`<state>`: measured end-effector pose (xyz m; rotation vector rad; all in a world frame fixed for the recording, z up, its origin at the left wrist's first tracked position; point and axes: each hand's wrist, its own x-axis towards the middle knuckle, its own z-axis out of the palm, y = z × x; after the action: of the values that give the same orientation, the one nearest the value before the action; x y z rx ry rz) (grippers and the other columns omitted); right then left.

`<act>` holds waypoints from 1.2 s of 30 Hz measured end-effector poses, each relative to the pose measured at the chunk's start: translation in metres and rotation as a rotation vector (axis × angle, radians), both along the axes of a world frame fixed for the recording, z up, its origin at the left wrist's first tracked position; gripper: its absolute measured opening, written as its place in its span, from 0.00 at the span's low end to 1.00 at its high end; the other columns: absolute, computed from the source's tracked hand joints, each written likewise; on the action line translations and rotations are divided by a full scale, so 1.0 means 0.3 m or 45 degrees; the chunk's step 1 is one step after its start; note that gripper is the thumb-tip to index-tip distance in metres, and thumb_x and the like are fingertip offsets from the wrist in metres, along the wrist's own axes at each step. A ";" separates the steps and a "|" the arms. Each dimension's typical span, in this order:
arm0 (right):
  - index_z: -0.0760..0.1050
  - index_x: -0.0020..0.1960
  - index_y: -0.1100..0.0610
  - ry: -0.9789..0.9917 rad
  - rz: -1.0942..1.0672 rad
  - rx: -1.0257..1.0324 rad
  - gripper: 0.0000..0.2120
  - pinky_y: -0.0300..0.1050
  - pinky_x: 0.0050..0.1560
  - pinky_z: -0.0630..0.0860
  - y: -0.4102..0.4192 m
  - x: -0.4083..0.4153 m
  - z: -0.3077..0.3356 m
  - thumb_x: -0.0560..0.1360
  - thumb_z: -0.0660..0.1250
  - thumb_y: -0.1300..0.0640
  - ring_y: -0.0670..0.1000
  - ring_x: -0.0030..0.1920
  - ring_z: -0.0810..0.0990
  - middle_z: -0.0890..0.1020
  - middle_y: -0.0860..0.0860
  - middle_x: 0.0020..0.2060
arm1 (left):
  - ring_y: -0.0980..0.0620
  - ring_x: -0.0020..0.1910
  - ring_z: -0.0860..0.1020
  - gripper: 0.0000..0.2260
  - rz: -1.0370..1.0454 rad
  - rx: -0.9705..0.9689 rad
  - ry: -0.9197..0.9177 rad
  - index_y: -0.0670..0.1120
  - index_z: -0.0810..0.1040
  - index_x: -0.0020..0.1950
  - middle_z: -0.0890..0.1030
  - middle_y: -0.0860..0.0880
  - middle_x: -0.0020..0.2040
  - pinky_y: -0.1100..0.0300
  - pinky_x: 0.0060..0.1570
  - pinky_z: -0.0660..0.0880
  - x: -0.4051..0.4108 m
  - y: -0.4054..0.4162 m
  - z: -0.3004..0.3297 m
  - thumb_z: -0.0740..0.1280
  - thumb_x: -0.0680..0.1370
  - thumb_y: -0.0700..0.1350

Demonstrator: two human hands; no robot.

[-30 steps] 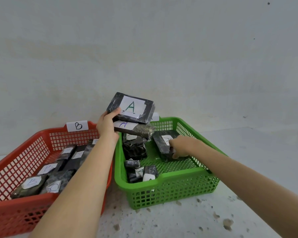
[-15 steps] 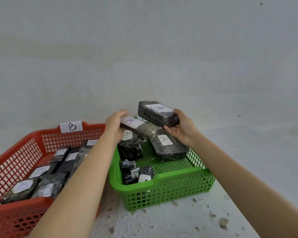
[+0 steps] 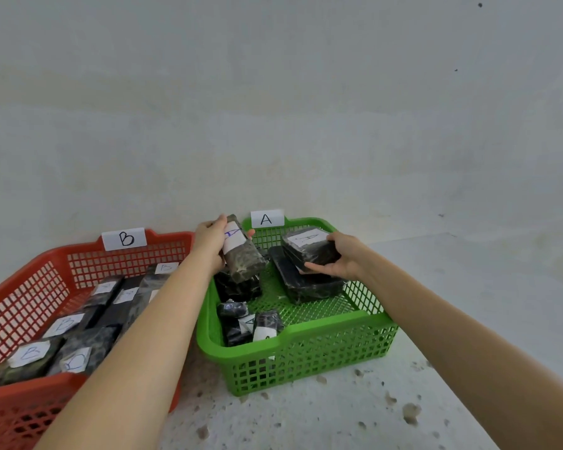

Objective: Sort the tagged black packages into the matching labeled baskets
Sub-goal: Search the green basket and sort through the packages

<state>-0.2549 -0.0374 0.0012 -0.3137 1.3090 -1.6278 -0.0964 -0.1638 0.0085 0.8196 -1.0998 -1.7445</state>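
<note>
Packages tagged A are in both hands, held over the green basket (image 3: 306, 344). The left hand (image 3: 210, 243) grips a long mottled package (image 3: 244, 259) near its upper end, tilted so its lower end touches a dark bundle (image 3: 238, 289) inside the basket. The right hand (image 3: 340, 259) clasps a flat boxy package (image 3: 309, 250) from the side, fingers curled beneath it, just above a larger flat package (image 3: 306, 285) lying on the basket's floor.

A second ago the left hand carried both packages stacked together while the right hand reached down into the basket. Half a second ago the right hand took the boxy one off the top. Now each hand has one, and both have sunk lower into the basket. Judging from this, the two are about to be set down where they belong, so this pair is nearly sorted.

Writing: a white card on the green basket's far rim reads "A" (image 3: 267, 219); the card on the red basket (image 3: 46, 264) reads "B" (image 3: 124, 238). Both held packages bear white tags with a handwritten A. Packages (image 3: 30, 362) in the red basket show B tags, some too blurred to read. Both baskets stand on a speckled table (image 3: 338, 417).
</note>
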 end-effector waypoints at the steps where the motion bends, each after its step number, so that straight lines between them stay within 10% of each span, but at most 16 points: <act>1: 0.63 0.56 0.59 0.008 -0.009 0.007 0.06 0.58 0.46 0.75 -0.001 -0.001 -0.004 0.81 0.51 0.61 0.68 0.64 0.69 0.67 0.63 0.65 | 0.51 0.18 0.79 0.09 -0.014 -0.009 -0.031 0.38 0.66 0.53 0.79 0.38 0.33 0.63 0.19 0.76 -0.005 0.005 -0.002 0.55 0.82 0.45; 4: 0.63 0.58 0.61 0.196 0.036 0.096 0.08 0.57 0.51 0.77 -0.007 0.003 -0.014 0.80 0.54 0.59 0.66 0.62 0.73 0.72 0.62 0.58 | 0.51 0.18 0.77 0.09 -0.095 0.014 -0.071 0.42 0.67 0.41 0.78 0.43 0.25 0.65 0.22 0.76 -0.007 0.026 0.011 0.53 0.80 0.42; 7: 0.62 0.58 0.62 0.991 -0.004 0.437 0.11 0.42 0.39 0.80 -0.007 0.010 -0.041 0.78 0.57 0.58 0.59 0.49 0.80 0.77 0.58 0.50 | 0.46 0.30 0.77 0.09 -0.143 0.005 -0.071 0.42 0.63 0.36 0.69 0.45 0.33 0.56 0.37 0.74 -0.016 0.040 0.015 0.53 0.75 0.33; 11: 0.60 0.66 0.65 2.079 -0.180 0.775 0.19 0.45 0.40 0.72 -0.007 0.019 -0.033 0.78 0.59 0.58 0.59 0.51 0.81 0.80 0.60 0.53 | 0.46 0.37 0.73 0.13 -0.186 -0.023 -0.056 0.40 0.65 0.35 0.69 0.43 0.35 0.52 0.41 0.72 -0.032 0.045 0.013 0.51 0.77 0.29; 15: 0.61 0.68 0.54 1.814 0.242 0.007 0.30 0.47 0.39 0.81 0.003 0.122 0.049 0.74 0.56 0.36 0.54 0.37 0.84 0.82 0.53 0.47 | 0.49 0.33 0.70 0.15 -0.148 -0.099 0.079 0.42 0.64 0.34 0.66 0.45 0.34 0.58 0.35 0.74 -0.041 0.038 0.028 0.51 0.78 0.29; 18: 0.57 0.71 0.48 2.096 0.604 0.036 0.29 0.43 0.43 0.80 0.014 0.197 0.071 0.74 0.59 0.41 0.51 0.31 0.83 0.77 0.50 0.39 | 0.52 0.26 0.76 0.13 -0.180 -0.104 0.119 0.40 0.67 0.37 0.69 0.44 0.35 0.61 0.30 0.77 -0.033 0.048 0.025 0.52 0.81 0.35; 25: 0.66 0.63 0.58 2.441 0.606 0.640 0.20 0.49 0.49 0.70 0.097 0.246 0.065 0.77 0.54 0.47 0.58 0.55 0.76 0.77 0.58 0.57 | 0.41 0.70 0.63 0.19 -0.190 -1.240 -1.658 0.47 0.68 0.70 0.67 0.39 0.70 0.49 0.71 0.58 -0.032 0.018 -0.080 0.56 0.79 0.46; 36: 0.61 0.66 0.58 2.610 0.824 0.749 0.21 0.47 0.42 0.64 0.106 0.314 0.052 0.78 0.52 0.47 0.58 0.46 0.73 0.75 0.56 0.43 | 0.37 0.74 0.55 0.17 -0.269 -1.155 -2.048 0.53 0.67 0.69 0.58 0.38 0.74 0.45 0.74 0.46 -0.028 0.021 -0.097 0.55 0.80 0.49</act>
<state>-0.1606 -0.0055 0.0169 -2.0239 2.4527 0.2136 -0.1047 -0.1576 -0.0205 1.4596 -2.7221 -0.1817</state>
